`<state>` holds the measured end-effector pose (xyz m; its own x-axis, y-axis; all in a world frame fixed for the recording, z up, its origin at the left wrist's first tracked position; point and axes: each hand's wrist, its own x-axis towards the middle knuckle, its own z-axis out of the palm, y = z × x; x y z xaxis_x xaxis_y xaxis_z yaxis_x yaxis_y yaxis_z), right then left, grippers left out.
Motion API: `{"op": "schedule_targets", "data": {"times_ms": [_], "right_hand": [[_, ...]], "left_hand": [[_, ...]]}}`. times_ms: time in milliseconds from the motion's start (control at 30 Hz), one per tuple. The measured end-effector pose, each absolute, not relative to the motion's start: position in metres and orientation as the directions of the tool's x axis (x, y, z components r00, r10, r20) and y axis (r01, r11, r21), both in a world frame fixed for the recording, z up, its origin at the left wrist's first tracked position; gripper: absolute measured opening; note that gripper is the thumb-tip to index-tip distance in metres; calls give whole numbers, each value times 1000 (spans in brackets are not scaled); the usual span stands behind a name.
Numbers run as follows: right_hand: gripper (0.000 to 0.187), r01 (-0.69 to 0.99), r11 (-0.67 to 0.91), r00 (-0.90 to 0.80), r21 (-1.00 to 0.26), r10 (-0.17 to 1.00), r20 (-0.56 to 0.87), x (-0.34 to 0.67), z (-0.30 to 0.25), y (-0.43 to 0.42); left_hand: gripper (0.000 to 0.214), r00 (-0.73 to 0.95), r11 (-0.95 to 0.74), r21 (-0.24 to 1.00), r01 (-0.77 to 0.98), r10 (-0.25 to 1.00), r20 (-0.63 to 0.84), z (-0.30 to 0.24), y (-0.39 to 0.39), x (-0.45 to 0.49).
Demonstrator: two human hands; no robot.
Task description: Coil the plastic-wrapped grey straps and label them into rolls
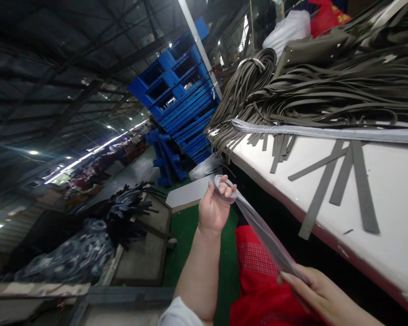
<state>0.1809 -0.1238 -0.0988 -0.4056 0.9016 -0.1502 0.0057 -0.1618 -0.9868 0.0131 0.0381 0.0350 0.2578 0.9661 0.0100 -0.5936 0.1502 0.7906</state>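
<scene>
A long, thin grey strip [263, 235] runs taut and slanting between my two hands, over my red clothing. Its far end is looped around the fingers of my left hand [216, 206], which is raised with the fingers curled and the palm towards me. Lower right, my right hand [309, 285] pinches the strip between thumb and fingers. On the white table [397, 190] to the right lie heaps of olive-grey flat straps [326, 90], several with ends hanging towards the near edge. A pale grey strip [326, 132] lies across them.
Blue pallets [190, 117] are stacked ahead, beside a slanting white pole [200, 45]. At left, dark straps [132, 208] and a grey bundle [75, 253] rest near a wooden board [143, 258]. Green flooring [187, 235] lies below. A white bag [289, 31] stands behind the straps.
</scene>
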Motion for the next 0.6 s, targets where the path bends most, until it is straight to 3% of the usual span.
{"op": "schedule_targets", "data": {"times_ms": [233, 333, 400, 433, 500, 600], "right_hand": [[50, -91, -224, -458, -970, 875, -159, 186, -74, -133], [49, -176, -275, -479, -945, 863, -162, 192, -74, -139], [48, -240, -297, -470, -924, 868, -157, 200, -72, -140], [47, -271, -299, -453, -915, 878, -153, 204, -71, -140], [46, -345, -287, -389, -894, 910, -142, 214, -70, -139], [45, -456, -261, -240, -851, 957, -165, 225, -72, -132]], "left_hand": [[25, 30, -40, 823, -566, 997, 69, 3, 50, 20], [36, 0, -226, 905, -360, 970, 242, -18, 45, 25], [41, 95, -401, 913, -78, 908, 407, -34, 35, 25], [43, 204, -501, 860, 95, 855, 476, -41, 28, 24], [51, 505, -689, 625, 366, 712, 489, -55, 9, 21], [66, 795, -824, 287, 489, 556, 243, -66, -20, 18]]}}
